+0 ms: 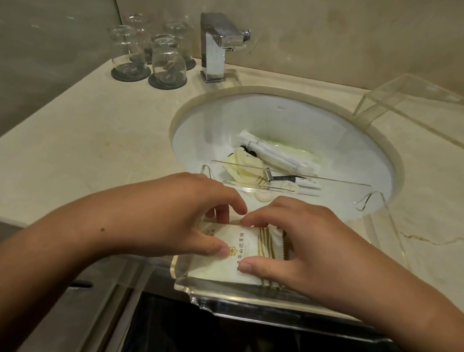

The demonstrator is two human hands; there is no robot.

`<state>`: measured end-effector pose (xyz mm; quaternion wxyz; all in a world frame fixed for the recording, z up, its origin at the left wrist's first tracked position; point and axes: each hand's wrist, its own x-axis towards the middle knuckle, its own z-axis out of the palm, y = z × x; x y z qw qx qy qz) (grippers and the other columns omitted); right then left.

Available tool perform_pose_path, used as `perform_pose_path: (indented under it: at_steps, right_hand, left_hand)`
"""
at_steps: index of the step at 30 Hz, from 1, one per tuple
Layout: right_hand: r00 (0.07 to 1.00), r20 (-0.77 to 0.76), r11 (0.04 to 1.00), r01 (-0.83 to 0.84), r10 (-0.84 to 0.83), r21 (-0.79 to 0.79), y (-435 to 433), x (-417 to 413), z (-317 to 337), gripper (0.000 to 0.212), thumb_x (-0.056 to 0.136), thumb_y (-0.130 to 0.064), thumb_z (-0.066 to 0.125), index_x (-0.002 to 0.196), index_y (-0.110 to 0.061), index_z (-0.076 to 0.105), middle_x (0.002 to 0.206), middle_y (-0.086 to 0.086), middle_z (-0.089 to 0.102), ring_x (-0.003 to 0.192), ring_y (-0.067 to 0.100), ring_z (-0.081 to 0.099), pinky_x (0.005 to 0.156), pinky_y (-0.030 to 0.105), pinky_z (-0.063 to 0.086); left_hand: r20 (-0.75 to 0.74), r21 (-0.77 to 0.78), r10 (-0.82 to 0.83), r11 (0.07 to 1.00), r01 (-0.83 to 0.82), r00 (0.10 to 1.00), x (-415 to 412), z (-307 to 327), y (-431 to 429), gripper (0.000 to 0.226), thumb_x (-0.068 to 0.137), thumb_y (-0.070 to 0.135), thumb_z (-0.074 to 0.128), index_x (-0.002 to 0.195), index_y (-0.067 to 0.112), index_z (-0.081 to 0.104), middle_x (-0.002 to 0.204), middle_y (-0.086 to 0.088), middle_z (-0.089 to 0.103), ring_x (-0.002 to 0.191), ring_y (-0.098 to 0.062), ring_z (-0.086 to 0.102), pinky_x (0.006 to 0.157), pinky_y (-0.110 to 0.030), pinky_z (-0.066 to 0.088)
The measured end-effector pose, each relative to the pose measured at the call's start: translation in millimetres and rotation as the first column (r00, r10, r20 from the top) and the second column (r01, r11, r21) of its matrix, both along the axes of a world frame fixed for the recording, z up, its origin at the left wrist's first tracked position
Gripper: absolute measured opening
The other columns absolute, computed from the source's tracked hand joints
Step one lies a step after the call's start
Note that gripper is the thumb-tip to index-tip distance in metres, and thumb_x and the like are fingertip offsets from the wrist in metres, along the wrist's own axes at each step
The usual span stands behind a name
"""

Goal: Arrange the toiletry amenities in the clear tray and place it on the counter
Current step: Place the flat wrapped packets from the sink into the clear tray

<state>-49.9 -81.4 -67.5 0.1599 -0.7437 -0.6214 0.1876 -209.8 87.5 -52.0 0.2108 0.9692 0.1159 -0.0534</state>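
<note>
A clear acrylic tray [387, 219] sits at the counter's front edge, partly over the sink. Inside its near end lies a stack of flat cream sachets with gold stripes [249, 245]. My left hand [180, 213] and my right hand [298, 241] both pinch this stack, thumbs on the near side and fingers on the far side. Loose amenities lie in the white sink basin [201, 126]: long white wrapped packets [279, 153], pale yellow sachets [243, 168], a small white tube [306, 182] and a round white piece [263, 196].
Several upturned glasses [167, 61] stand on dark coasters at the back left, reflected in the mirror. A chrome tap [215, 46] rises behind the sink. A clear acrylic stand [423, 110] occupies the back right of the beige marble counter [84, 141].
</note>
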Motion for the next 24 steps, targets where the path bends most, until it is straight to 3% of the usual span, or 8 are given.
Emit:
perform_pose_path:
  at_steps: [4, 9, 12, 17, 20, 24]
  right_hand:
    - [1.0, 0.007, 1.0, -0.008, 0.008, 0.026, -1, 1, 0, 0.062, 0.074, -0.078, 0.06, 0.128, -0.048, 0.057, 0.115, -0.026, 0.057, 0.109, -0.006, 0.052, 0.094, 0.02, 0.045]
    - [0.997, -0.02, 0.989, 0.079, -0.077, 0.128, 0, 17, 14, 0.054, 0.078, -0.079, 0.053, 0.121, -0.048, 0.064, 0.107, -0.029, 0.061, 0.097, -0.008, 0.057, 0.079, 0.014, 0.044]
    - [0.991, 0.03, 0.977, 0.126, -0.133, 0.173, 8, 36, 25, 0.045, 0.081, -0.071, 0.053, 0.116, -0.046, 0.068, 0.102, -0.027, 0.063, 0.092, -0.006, 0.059, 0.071, 0.013, 0.041]
    - [0.982, 0.014, 0.966, 0.181, -0.186, 0.185, 34, 78, 35, 0.031, 0.086, -0.058, 0.059, 0.109, -0.04, 0.072, 0.098, -0.021, 0.069, 0.088, 0.001, 0.064, 0.071, 0.017, 0.047]
    - [0.983, 0.017, 0.976, 0.178, -0.181, 0.124, 56, 110, 27, 0.025, 0.09, -0.051, 0.063, 0.109, -0.039, 0.073, 0.097, -0.022, 0.07, 0.086, 0.001, 0.066, 0.073, 0.02, 0.051]
    - [0.989, 0.063, 0.99, 0.138, -0.138, -0.004, 91, 150, -2, 0.023, 0.09, -0.046, 0.067, 0.111, -0.039, 0.072, 0.095, -0.023, 0.07, 0.085, -0.002, 0.064, 0.073, 0.022, 0.047]
  left_hand:
    - [0.009, 0.004, -0.015, 1.0, 0.015, 1.0, 0, -1, 2, 0.053, 0.081, 0.062, 0.067, 0.13, 0.047, 0.054, 0.108, 0.026, 0.063, 0.105, 0.004, 0.056, 0.091, -0.022, 0.048]
    - [0.112, 0.003, 0.006, 1.0, -0.007, 0.994, 5, 5, 11, 0.052, 0.081, 0.071, 0.052, 0.127, 0.047, 0.057, 0.106, 0.027, 0.063, 0.106, 0.006, 0.057, 0.083, -0.015, 0.048]
    - [0.196, 0.007, 0.05, 0.999, -0.053, 0.979, 16, 12, 25, 0.04, 0.085, 0.063, 0.054, 0.122, 0.046, 0.061, 0.102, 0.027, 0.065, 0.102, 0.006, 0.06, 0.072, -0.008, 0.043]
    - [0.302, -0.064, 0.14, 0.99, -0.126, 0.943, 51, 7, 60, 0.017, 0.096, 0.037, 0.062, 0.112, 0.04, 0.068, 0.093, 0.025, 0.066, 0.087, 0.016, 0.06, 0.069, 0.0, 0.039]
    - [0.277, -0.025, 0.157, 0.987, -0.156, 0.948, 77, -11, 88, 0.019, 0.096, 0.03, 0.064, 0.113, 0.037, 0.07, 0.099, 0.02, 0.069, 0.09, 0.008, 0.062, 0.07, -0.007, 0.043]
    - [0.144, 0.135, 0.102, 0.983, -0.122, 0.984, 109, -43, 115, 0.03, 0.09, 0.025, 0.073, 0.117, 0.038, 0.067, 0.108, 0.014, 0.064, 0.098, -0.009, 0.059, 0.089, -0.035, 0.052]
